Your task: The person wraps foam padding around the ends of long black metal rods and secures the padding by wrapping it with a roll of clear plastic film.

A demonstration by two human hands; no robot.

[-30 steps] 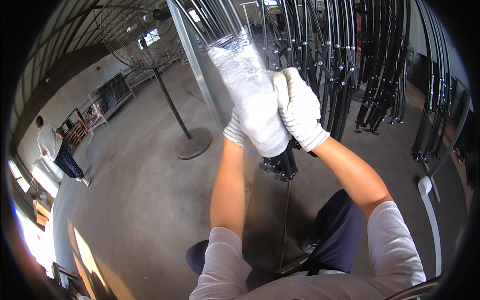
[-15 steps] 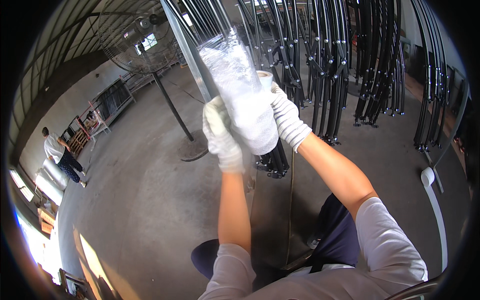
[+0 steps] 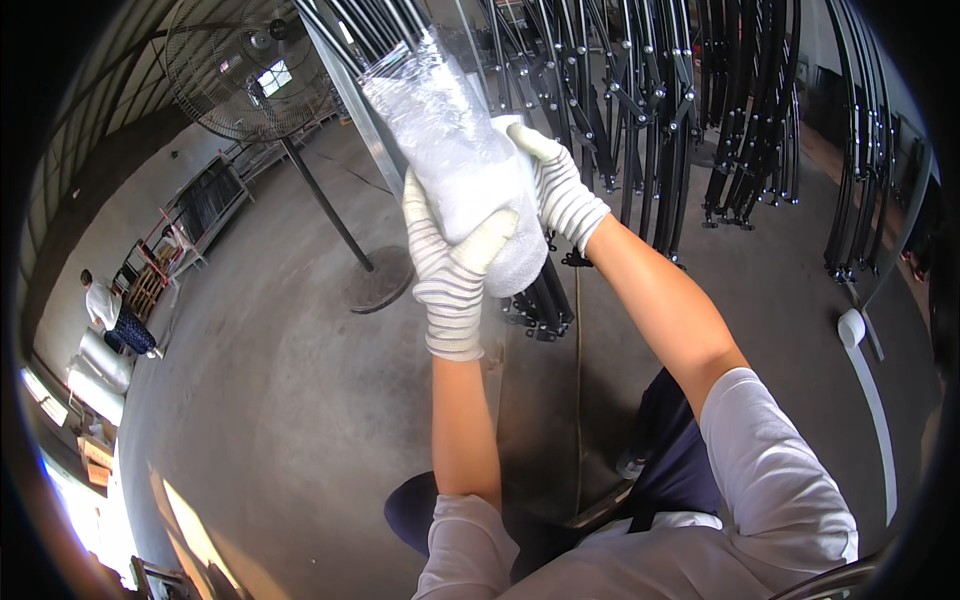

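Observation:
A bundle of black metal tubes (image 3: 380,25) slants down from the top, its lower part wrapped in white foam (image 3: 522,268) and shiny clear film (image 3: 435,105). My left hand (image 3: 452,255), in a striped knit glove, grips the wrapped part from the left, thumb across its front. On the right side my right hand (image 3: 565,190), gloved alike, is closed round a white film roll (image 3: 508,124) pressed against the wrapping. The roll is mostly hidden behind the hand and bundle. Below the foam, black tube ends with fittings (image 3: 540,310) show.
Several folded black tube frames (image 3: 640,110) hang at the back right. A large stand fan (image 3: 250,75) with a round base (image 3: 380,280) stands at left. A white strip roll (image 3: 851,328) trails along the right. Far left, a person (image 3: 115,315) is near large white rolls (image 3: 98,375).
My left hand has moved from the bundle's side to a grip with the thumb over its front. The right hand and roll have shifted slightly round the bundle. The person at left has moved slightly.

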